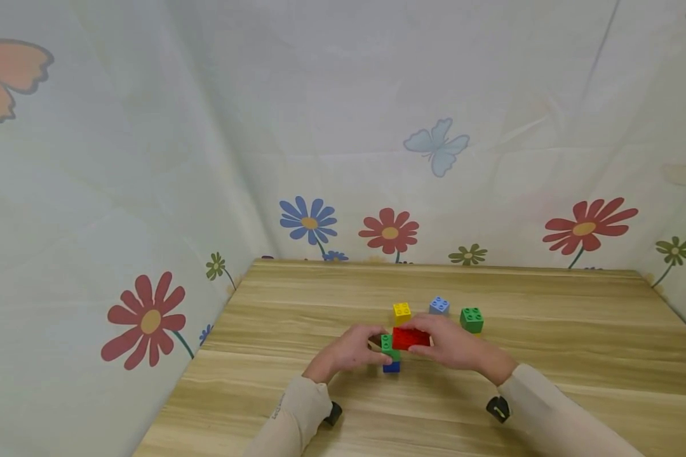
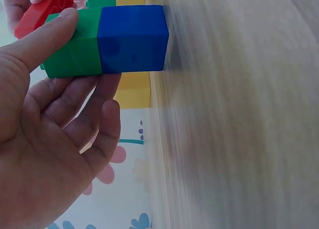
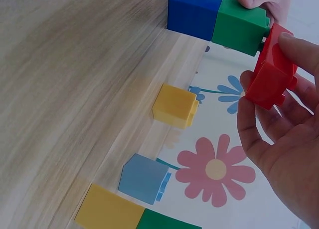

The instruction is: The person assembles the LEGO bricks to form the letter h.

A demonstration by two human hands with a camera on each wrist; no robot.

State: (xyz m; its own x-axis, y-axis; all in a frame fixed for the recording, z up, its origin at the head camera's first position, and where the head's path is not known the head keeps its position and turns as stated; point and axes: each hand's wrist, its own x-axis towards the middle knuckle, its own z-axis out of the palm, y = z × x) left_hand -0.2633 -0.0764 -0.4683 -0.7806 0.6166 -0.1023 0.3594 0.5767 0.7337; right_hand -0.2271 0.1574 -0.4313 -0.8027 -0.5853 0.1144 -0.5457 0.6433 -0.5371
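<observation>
In my head view, the left hand (image 1: 351, 349) pinches a green block (image 1: 391, 355) that sits on a dark blue block (image 1: 392, 367) on the table (image 1: 309, 292). The right hand (image 1: 451, 343) grips a red block (image 1: 410, 339) by the green one's top. I think this step is adding red to the stack.

In my left wrist view, the thumb and fingers are spread just as wide as the green block.

In my right wrist view, the red block is tipped, caught between thumb and fingers. I can't tell if it touches green. I'd say the next move needs red turned flat, lined up and pushed down.
</observation>
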